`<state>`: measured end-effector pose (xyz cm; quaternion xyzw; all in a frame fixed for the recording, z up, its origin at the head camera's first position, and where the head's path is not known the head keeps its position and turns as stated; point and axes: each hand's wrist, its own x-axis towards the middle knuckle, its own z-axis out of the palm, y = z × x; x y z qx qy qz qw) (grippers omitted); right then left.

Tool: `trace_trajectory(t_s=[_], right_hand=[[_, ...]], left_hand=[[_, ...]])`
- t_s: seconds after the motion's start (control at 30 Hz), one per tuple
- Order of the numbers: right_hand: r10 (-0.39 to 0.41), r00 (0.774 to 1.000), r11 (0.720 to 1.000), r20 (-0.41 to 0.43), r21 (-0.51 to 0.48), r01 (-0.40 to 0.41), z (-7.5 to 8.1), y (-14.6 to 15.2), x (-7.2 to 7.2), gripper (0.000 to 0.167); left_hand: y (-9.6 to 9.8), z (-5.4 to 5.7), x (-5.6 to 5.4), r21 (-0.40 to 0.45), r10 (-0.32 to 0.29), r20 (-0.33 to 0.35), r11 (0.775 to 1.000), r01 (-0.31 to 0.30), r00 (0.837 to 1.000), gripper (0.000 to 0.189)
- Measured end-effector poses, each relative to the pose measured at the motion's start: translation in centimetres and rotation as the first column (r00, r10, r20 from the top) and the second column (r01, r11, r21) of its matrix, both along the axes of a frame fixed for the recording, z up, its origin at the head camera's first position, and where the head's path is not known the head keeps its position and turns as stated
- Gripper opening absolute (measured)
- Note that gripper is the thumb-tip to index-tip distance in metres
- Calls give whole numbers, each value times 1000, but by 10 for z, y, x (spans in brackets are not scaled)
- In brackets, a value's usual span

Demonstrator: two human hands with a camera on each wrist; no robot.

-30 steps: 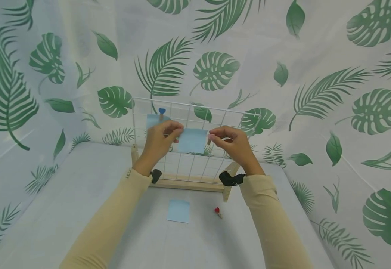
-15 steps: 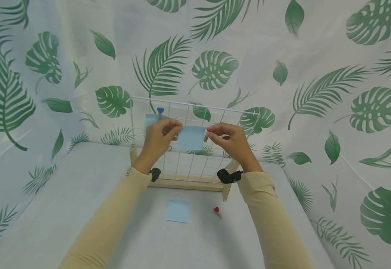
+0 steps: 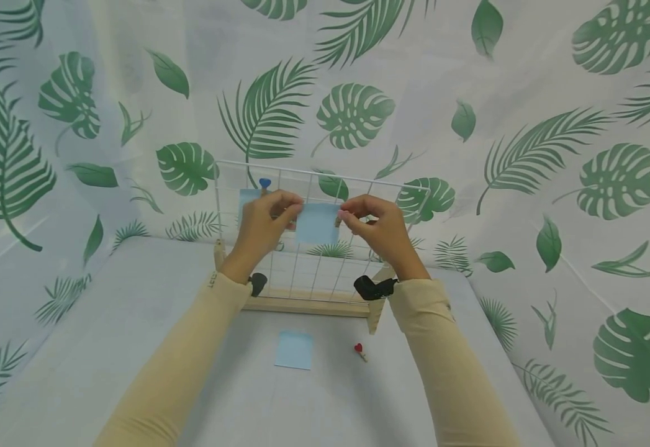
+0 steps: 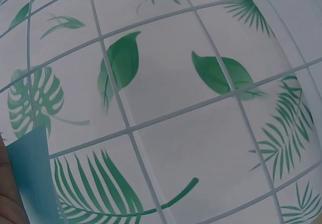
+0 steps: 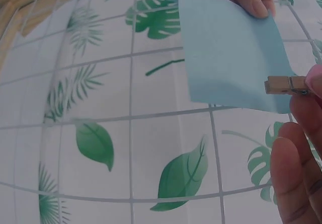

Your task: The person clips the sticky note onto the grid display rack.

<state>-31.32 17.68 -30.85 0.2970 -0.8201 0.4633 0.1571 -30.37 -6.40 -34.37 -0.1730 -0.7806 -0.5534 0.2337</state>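
Note:
My left hand (image 3: 266,223) pinches a light blue paper square (image 3: 317,223) by its upper left corner, in front of the wire grid rack (image 3: 308,305). At the sheet's right edge, my right hand (image 3: 380,226) pinches a small wooden clothespin (image 5: 282,85) between thumb and forefinger. In the right wrist view the clothespin overlaps the face of the paper; I cannot tell whether it grips it. Behind my left hand, another blue square (image 3: 248,197) hangs on the grid under a clothespin with a blue heart (image 3: 266,183). The left wrist view shows only a sheet's edge (image 4: 32,173).
On the white table (image 3: 135,323) lie a third blue square (image 3: 293,351) and a clothespin with a red heart (image 3: 359,351). The rack's wooden feet stand at either end. A leaf-printed sheet (image 3: 431,74) covers the walls behind.
Both hands have risen slightly, and the blue square with them. My right hand has come left, so the clothespin now overlaps the paper's right edge instead of standing just beside it.

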Motion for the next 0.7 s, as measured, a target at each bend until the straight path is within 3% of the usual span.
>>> trace_trajectory(t_s=[0.2, 0.47, 0.7], right_hand=[[-20, 999, 1000, -32, 2, 20, 6, -7, -1, 10], [-57, 998, 997, -14, 45, 57, 15, -13, 2, 9], [-47, 997, 998, -63, 30, 49, 16, -15, 0, 8]], left_hand=[[-1, 1, 0, -3, 3, 7, 1000, -3, 1000, 17], [1, -1, -3, 19, 29, -10, 999, -28, 1000, 17], [4, -1, -4, 54, 62, -3, 997, -62, 998, 15]])
